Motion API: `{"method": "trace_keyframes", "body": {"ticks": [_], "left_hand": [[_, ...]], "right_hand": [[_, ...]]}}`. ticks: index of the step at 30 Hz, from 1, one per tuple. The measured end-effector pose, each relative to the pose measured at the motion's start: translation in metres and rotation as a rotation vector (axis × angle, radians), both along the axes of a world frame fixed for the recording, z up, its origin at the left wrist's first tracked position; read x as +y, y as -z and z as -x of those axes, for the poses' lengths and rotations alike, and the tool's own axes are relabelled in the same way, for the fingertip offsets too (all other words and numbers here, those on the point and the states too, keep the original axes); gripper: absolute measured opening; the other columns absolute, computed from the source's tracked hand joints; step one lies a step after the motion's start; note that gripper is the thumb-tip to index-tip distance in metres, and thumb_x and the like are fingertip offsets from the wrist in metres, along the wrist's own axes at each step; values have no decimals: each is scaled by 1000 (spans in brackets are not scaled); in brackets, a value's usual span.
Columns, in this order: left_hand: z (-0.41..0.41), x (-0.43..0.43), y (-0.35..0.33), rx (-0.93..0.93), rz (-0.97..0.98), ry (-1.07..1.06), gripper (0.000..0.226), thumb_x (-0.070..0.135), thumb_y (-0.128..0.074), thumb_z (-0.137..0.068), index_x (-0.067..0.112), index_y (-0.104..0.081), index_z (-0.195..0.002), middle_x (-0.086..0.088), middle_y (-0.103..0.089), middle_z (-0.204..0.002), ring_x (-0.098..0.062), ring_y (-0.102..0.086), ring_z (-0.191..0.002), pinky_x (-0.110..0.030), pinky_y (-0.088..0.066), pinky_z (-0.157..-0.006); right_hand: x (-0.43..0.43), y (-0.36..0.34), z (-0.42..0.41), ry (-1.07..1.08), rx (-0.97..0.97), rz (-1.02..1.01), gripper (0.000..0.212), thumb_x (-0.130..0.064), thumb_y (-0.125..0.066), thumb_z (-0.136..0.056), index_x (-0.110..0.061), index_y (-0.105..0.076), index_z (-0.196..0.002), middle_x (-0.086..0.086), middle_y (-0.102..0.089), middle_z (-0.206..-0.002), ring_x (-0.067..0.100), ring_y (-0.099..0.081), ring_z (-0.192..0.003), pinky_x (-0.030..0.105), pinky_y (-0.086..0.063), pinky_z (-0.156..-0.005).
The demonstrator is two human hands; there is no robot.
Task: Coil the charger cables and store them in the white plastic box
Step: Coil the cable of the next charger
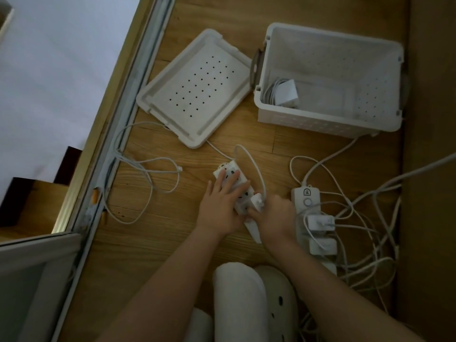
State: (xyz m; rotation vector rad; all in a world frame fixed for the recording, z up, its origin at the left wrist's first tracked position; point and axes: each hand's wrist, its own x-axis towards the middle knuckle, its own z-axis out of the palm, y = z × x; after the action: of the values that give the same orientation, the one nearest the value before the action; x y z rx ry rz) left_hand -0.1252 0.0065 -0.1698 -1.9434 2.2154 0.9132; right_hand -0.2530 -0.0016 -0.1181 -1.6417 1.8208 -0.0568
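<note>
While left hand (220, 206) fingers (220, 177) press flat on one of two power strips (231, 169), right hand (276, 218) pinches charger (257, 204).

Your left hand (222, 206) lies flat at frame centre, fingers straight and spread. Right of it, your right hand (275, 218) pinches a charger plug (257, 205) with curled fingers. Both forearms (172, 280) enter from below.

No words, brand names or numbers can be read anywhere. The only sign is a small dark arch-shaped emblem (307, 192) on the far end of the white power strip (297, 201) at the right, just beyond its round button (307, 202). The emblem's inner detail is too small to make out.
</note>
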Motion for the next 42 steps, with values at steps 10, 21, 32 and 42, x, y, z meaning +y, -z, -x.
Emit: {"method": "trace_keyframes", "body": {"ticks": [10, 21, 32, 42], "left_hand": [[-7, -5, -9, 33, -139, 72, 83, 43, -63, -84, 31, -12, -150, 5, 6, -159, -23, 15, -145, -41, -7, -118], [-4, -29, -146, 430, -32, -136, 57, 44, -61, -70, 28, -47, -123, 4, -56, -115, -14, -52, -106, -41, -42, -94], [-3, 5, -268, 488, 62, -304, 32, 31, -50, -95, 12, -48, -120, -3, -57, -97, -9, -54, -70, -21, -47, -57], [-1, 50, -376, 895, 215, -387, 24, 24, -29, -103, 19, -53, -103, -2, -61, -84, -11, -59, -71, -24, -51, -62]], "right_hand": [[-21, -34, 20, 61, -151, -47, 28, -30, -66, -83, -5, -60, -93, 4, -62, -83, 18, -59, -79, 26, -42, -64], [-50, -122, 5, 6, -237, -68, 22, -24, -45, -97, -6, -55, -101, 3, -52, -90, 19, -51, -86, 24, -34, -69], [-33, -236, -5, -213, -196, 10, 32, -8, -36, -98, -2, -45, -128, 20, -54, -123, 33, -56, -109, 32, -45, -84], [-14, -293, 1, -226, -430, 202, 18, -19, -42, -99, -11, -57, -93, -5, -54, -77, 10, -52, -71, 24, -40, -64]]}}
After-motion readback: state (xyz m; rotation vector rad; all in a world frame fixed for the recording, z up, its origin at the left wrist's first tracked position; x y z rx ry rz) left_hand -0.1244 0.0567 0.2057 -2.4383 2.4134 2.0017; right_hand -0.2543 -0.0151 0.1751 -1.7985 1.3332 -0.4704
